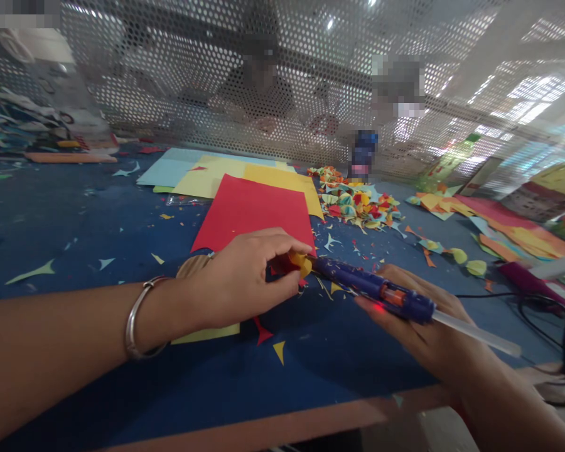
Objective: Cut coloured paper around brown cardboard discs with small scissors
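now left hand [245, 276] pinches yellow paper piece [302, 263]; right hand [424, 326] levels glue gun [374, 289].

Left grip [245, 276]: pinching small yellow paper piece [302, 263]. Right grip [428, 333]: wrapped around blue glue gun [376, 290], nozzle touching the piece. Blue desk [75, 220]: carries red sheet [254, 210] just behind the hands, yellow sheet [282, 179] and scrap heap [358, 204].

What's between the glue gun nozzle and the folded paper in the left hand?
Nothing. Head view: the glue gun nozzle tip meets the folded paper pinched by the left hand; no gap shows.
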The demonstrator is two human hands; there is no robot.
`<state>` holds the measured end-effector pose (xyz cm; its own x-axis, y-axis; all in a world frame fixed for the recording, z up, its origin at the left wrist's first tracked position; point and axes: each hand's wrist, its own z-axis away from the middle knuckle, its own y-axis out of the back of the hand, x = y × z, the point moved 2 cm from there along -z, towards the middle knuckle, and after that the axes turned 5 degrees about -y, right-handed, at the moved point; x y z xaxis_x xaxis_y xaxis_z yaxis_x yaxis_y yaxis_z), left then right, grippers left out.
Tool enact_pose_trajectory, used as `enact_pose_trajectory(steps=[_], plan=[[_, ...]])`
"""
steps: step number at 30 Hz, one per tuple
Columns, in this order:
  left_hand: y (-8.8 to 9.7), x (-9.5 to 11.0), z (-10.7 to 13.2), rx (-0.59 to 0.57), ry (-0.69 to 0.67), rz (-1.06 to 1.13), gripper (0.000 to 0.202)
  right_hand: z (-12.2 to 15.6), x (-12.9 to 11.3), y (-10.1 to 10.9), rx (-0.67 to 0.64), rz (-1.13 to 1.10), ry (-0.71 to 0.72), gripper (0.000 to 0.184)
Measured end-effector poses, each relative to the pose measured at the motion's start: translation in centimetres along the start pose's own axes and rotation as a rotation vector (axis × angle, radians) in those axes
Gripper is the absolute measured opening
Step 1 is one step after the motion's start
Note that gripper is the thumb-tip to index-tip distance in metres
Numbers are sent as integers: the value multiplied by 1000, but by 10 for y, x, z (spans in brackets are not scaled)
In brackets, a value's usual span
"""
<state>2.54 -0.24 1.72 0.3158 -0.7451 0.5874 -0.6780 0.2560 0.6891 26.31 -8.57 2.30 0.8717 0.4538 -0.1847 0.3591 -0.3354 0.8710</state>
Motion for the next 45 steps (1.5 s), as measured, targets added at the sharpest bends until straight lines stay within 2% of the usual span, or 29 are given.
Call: enact_pose_trajectory(steps=[12,20,26,36,42,45], plan=[[1,-2,-1,-17,146,182,31,-1,-1,1,12,1,23,22],[0,-4,-1,-17,157,215,32,0,-1,3,29,-27,-28,20],[-2,-5,0,3,155,227,34,-2,-4,2,-9,-53,-13,13],[-1,-4,0,7,127,183,33,0,-5,0,5,-76,18,9],[0,-4,1,15,115,152,33,1,-5,1,-1,-108,-26,10],[0,-6,0,28,114,105,34,2,-4,3,41,-90,-57,11]])
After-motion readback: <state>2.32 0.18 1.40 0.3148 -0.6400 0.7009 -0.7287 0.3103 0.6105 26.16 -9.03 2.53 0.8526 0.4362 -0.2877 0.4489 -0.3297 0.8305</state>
